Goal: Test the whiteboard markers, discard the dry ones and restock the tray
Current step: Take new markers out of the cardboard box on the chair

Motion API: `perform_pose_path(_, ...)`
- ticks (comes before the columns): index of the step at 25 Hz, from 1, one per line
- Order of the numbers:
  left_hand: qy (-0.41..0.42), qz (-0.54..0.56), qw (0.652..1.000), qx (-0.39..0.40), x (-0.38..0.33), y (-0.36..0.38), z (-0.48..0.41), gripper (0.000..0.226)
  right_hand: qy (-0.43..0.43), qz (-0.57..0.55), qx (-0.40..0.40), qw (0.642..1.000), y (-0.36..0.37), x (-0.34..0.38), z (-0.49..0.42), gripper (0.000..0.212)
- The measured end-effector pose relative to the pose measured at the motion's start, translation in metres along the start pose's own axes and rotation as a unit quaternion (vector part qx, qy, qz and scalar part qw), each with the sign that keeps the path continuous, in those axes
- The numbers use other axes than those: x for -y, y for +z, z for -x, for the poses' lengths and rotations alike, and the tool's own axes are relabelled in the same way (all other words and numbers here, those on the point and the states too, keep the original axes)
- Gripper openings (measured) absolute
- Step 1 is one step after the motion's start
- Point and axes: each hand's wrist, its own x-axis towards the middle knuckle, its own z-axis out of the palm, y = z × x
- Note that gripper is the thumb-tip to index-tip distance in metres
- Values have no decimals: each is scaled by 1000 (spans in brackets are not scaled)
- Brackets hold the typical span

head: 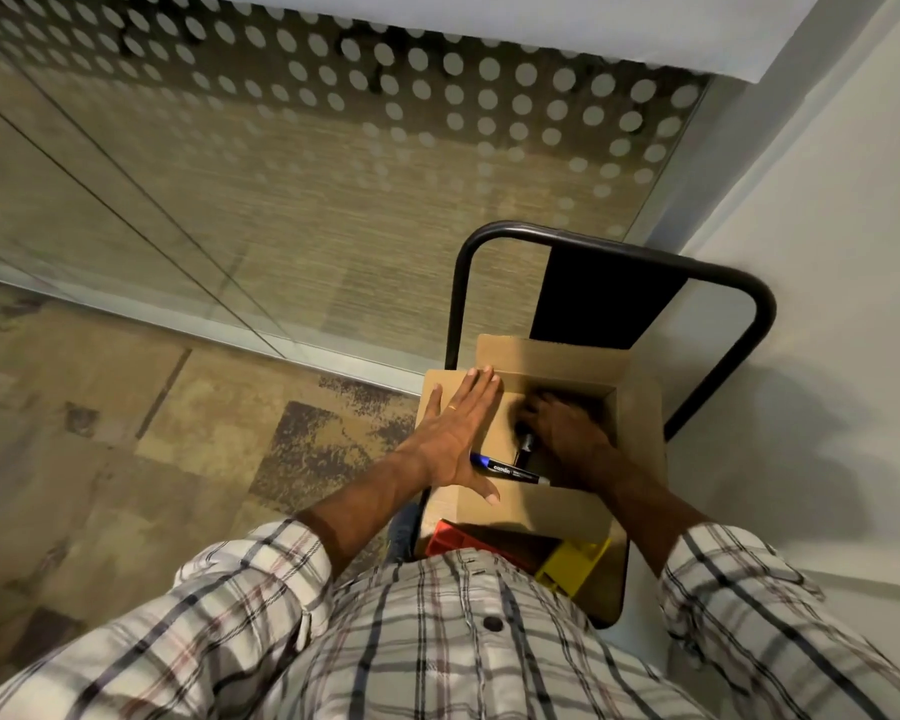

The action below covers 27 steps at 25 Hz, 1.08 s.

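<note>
On the seat of the black metal-tube chair [614, 246] in front of you sits an open brown cardboard box [640, 407], its flaps folded outward. Your left hand [455, 433] lies flat on the box's left flap, fingers straight and together, so that grip is fully spread and closes on nothing. A blue-capped dark whiteboard marker with white lettering [510, 472] lies across the box's near left corner. Its blue end meets the edge of that palm just above the thumb, and you cannot tell whether the palm pins it.

Your right hand [567, 433] reaches down inside the box with its fingers bent into the shadow. A short black cylindrical object [527, 444], likely another marker, stands just beside its thumb side. The blur and darkness there hide whether the grip has closed on it, and the rest of the box's contents cannot be made out.

Nearer your body, a red plastic bin [445, 540] and a yellow plastic bin [575, 561] sit side by side on the seat. Their contents are covered by the box's near flap and your plaid shirt [437, 641].
</note>
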Motion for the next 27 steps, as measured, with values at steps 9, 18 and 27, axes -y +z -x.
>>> perform_pose_path(9, 3, 17, 1000, -5, 3, 4, -3, 161, 57, -150, 1, 987, -7, 19, -3, 22)
perform_pose_path(18, -8, -5, 1000, -4, 1, 4, -4, 163, 54, -169, 89, 980, 22, 27, -5, 47)
perform_pose_path(27, -1, 1, 1000, -9, 3, 4, -4, 163, 93, -265, 123, 952, 18, 7, 8, 58)
